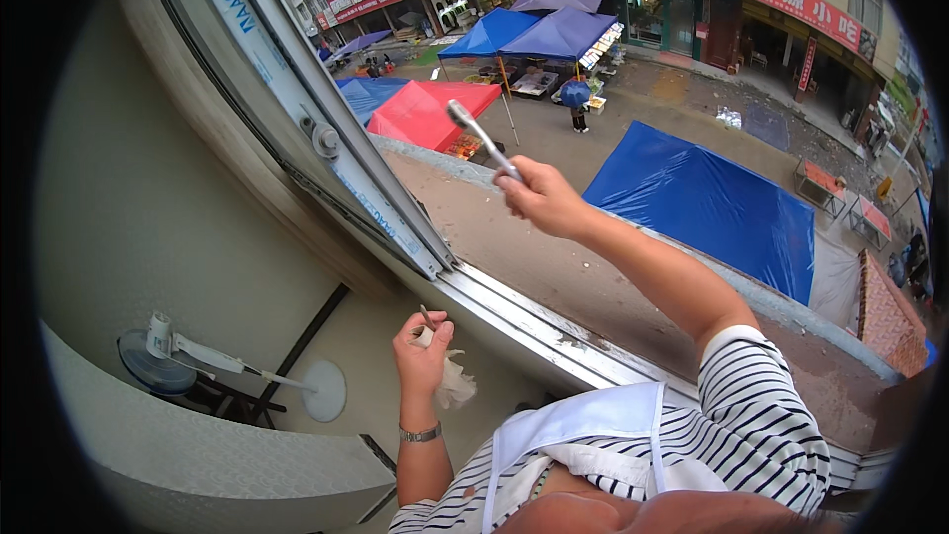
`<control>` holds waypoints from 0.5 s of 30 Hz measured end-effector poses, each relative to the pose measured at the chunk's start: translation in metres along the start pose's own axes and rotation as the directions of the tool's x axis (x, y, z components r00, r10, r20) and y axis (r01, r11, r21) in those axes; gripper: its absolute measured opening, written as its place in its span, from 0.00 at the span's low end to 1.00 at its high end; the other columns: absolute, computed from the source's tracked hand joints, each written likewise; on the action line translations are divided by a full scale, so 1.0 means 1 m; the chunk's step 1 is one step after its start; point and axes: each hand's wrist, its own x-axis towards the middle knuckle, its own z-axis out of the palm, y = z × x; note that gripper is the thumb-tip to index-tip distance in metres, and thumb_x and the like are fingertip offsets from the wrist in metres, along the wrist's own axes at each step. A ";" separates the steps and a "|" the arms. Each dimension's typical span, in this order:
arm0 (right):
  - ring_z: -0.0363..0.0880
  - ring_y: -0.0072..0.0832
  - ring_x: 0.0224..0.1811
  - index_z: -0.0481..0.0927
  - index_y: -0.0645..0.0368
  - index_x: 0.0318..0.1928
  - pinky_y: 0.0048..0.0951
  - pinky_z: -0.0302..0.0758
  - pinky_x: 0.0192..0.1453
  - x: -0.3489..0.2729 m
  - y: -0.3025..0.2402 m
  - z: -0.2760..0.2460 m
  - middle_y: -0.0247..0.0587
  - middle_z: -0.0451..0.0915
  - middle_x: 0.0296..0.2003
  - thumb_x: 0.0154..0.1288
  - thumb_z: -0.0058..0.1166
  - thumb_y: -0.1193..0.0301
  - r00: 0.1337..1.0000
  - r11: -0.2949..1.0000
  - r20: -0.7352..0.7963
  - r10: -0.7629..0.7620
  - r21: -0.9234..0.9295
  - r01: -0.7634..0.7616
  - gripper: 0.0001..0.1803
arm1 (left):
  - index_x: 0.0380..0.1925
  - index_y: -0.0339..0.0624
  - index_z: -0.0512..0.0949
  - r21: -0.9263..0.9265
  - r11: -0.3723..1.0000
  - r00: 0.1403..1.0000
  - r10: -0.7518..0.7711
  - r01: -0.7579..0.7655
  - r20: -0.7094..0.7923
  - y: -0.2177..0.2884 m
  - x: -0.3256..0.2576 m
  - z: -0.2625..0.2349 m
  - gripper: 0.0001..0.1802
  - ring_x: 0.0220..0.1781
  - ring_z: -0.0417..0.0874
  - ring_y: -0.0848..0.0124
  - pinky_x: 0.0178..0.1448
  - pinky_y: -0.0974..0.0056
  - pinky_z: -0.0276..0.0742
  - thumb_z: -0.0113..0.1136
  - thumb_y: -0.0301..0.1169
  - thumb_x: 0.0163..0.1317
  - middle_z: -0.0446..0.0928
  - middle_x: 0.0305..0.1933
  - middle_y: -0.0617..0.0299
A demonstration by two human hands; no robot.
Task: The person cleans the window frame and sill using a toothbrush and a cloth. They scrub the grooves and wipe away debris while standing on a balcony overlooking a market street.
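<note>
My right hand (542,198) reaches out through the open window, its fingers closed round the handle of a toothbrush (482,140). The toothbrush has a pale grey handle and a dark head, which points up and to the left, away from me. Inside the room, just below the sill, my left hand (421,354) is closed on a crumpled off-white cloth or tissue (456,384) that hangs down beside the palm. A thin dark stick (427,316) pokes up between the same fingers; its kind cannot be made out. Nearest to both hands is the metal sliding-window track (524,321).
A window sash (331,163) with blue-printed film rises on the left. Beyond the track lies a dirty concrete ledge (514,242), with a street and blue canopies (707,213) below. Indoors, a white standing fan (203,351) and a curved pale surface (237,440) lie at lower left.
</note>
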 end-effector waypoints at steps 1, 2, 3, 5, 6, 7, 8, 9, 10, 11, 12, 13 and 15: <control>0.76 0.21 0.31 0.77 0.63 0.49 0.29 0.75 0.37 0.021 0.013 0.019 0.34 0.78 0.28 0.77 0.53 0.65 0.991 0.989 0.000 -0.135 0.062 0.135 0.12 | 0.40 0.34 0.83 -0.009 1.000 1.000 0.016 -0.016 -0.026 0.003 0.015 0.002 0.09 0.31 0.79 0.79 0.37 0.71 0.75 0.70 0.27 0.64 0.80 0.30 0.66; 0.77 0.24 0.36 0.77 0.63 0.51 0.31 0.76 0.41 0.040 0.015 0.044 0.37 0.78 0.32 0.77 0.52 0.66 0.984 0.983 0.023 -0.177 0.059 0.175 0.13 | 0.39 0.34 0.83 -0.009 0.999 0.997 0.035 -0.036 -0.063 0.009 0.029 -0.001 0.08 0.31 0.78 0.79 0.37 0.71 0.75 0.70 0.27 0.64 0.80 0.30 0.66; 0.78 0.26 0.40 0.77 0.63 0.54 0.32 0.77 0.46 0.058 0.013 0.068 0.40 0.79 0.36 0.77 0.51 0.67 0.974 0.975 0.050 -0.221 0.045 0.219 0.13 | 0.38 0.34 0.83 0.001 0.997 0.993 0.079 -0.079 -0.087 0.012 0.042 -0.005 0.08 0.31 0.78 0.79 0.37 0.71 0.75 0.70 0.27 0.64 0.80 0.29 0.66; 0.78 0.28 0.49 0.76 0.63 0.60 0.33 0.75 0.57 0.086 0.022 0.110 0.44 0.80 0.44 0.79 0.48 0.66 0.867 0.868 -0.057 -0.495 -0.058 0.493 0.17 | 0.36 0.33 0.83 0.006 0.988 0.980 0.152 -0.152 -0.126 0.015 0.069 -0.008 0.07 0.31 0.79 0.79 0.37 0.71 0.75 0.70 0.27 0.64 0.80 0.29 0.66; 0.77 0.29 0.52 0.75 0.63 0.62 0.33 0.73 0.60 0.087 0.021 0.118 0.45 0.79 0.46 0.80 0.47 0.65 0.896 0.892 -0.074 -0.438 0.092 0.443 0.18 | 0.39 0.32 0.82 0.029 0.990 0.980 0.141 -0.138 -0.139 0.021 0.078 -0.011 0.09 0.32 0.79 0.78 0.38 0.71 0.76 0.70 0.27 0.64 0.80 0.30 0.66; 0.76 0.29 0.54 0.74 0.63 0.63 0.32 0.72 0.62 0.085 0.017 0.128 0.45 0.79 0.49 0.81 0.45 0.65 0.924 0.892 -0.074 -0.375 0.243 0.381 0.19 | 0.39 0.32 0.81 0.038 0.990 0.978 0.142 -0.138 -0.156 0.024 0.085 -0.014 0.10 0.32 0.78 0.78 0.39 0.70 0.76 0.70 0.27 0.64 0.80 0.31 0.65; 0.76 0.29 0.56 0.73 0.64 0.64 0.32 0.71 0.65 0.085 0.012 0.134 0.46 0.79 0.51 0.81 0.44 0.64 0.948 0.869 -0.066 -0.311 0.385 0.312 0.20 | 0.40 0.33 0.81 0.046 0.989 0.975 0.146 -0.140 -0.169 0.026 0.093 -0.015 0.10 0.33 0.78 0.78 0.40 0.70 0.76 0.70 0.27 0.64 0.79 0.31 0.65; 0.76 0.29 0.57 0.73 0.64 0.65 0.31 0.71 0.65 0.085 0.010 0.138 0.46 0.79 0.52 0.82 0.43 0.64 0.951 0.856 -0.064 -0.303 0.421 0.301 0.21 | 0.41 0.33 0.80 0.053 0.988 0.972 0.150 -0.142 -0.180 0.028 0.100 -0.015 0.11 0.33 0.78 0.78 0.40 0.70 0.76 0.70 0.27 0.64 0.79 0.32 0.65; 0.76 0.29 0.58 0.72 0.64 0.66 0.31 0.70 0.65 0.083 0.011 0.141 0.46 0.80 0.52 0.82 0.43 0.64 0.956 0.844 -0.059 -0.289 0.456 0.283 0.22 | 0.41 0.33 0.79 0.072 0.987 0.971 0.155 -0.144 -0.184 0.026 0.106 -0.016 0.11 0.34 0.78 0.78 0.41 0.70 0.76 0.71 0.27 0.64 0.79 0.32 0.65; 0.76 0.29 0.58 0.72 0.65 0.67 0.31 0.70 0.66 0.084 0.011 0.141 0.46 0.80 0.53 0.83 0.42 0.63 0.960 0.830 -0.055 -0.276 0.490 0.267 0.22 | 0.40 0.34 0.78 0.090 0.985 0.969 0.162 -0.147 -0.185 0.025 0.112 -0.016 0.12 0.34 0.77 0.78 0.41 0.70 0.76 0.71 0.27 0.63 0.78 0.33 0.65; 0.75 0.29 0.59 0.73 0.64 0.65 0.31 0.70 0.66 0.084 0.008 0.139 0.44 0.79 0.53 0.83 0.43 0.63 0.965 0.823 -0.031 -0.262 0.515 0.240 0.21 | 0.40 0.35 0.77 0.117 0.982 0.969 0.166 -0.147 -0.182 0.025 0.116 -0.018 0.12 0.35 0.77 0.78 0.41 0.70 0.76 0.72 0.27 0.63 0.78 0.33 0.65; 0.74 0.27 0.59 0.73 0.64 0.65 0.30 0.70 0.66 0.084 0.009 0.139 0.43 0.79 0.54 0.83 0.43 0.62 0.965 0.831 -0.007 -0.262 0.507 0.229 0.22 | 0.39 0.35 0.76 0.137 0.979 0.969 0.172 -0.149 -0.179 0.024 0.119 -0.020 0.13 0.35 0.77 0.78 0.41 0.70 0.75 0.72 0.27 0.62 0.78 0.33 0.65; 0.73 0.25 0.60 0.72 0.64 0.66 0.30 0.69 0.67 0.086 0.014 0.132 0.40 0.78 0.55 0.83 0.43 0.59 0.961 0.857 0.042 -0.275 0.465 0.224 0.24 | 0.36 0.36 0.75 0.152 0.973 0.965 0.199 -0.174 -0.172 0.021 0.124 -0.017 0.13 0.35 0.76 0.78 0.41 0.70 0.75 0.73 0.26 0.61 0.78 0.33 0.65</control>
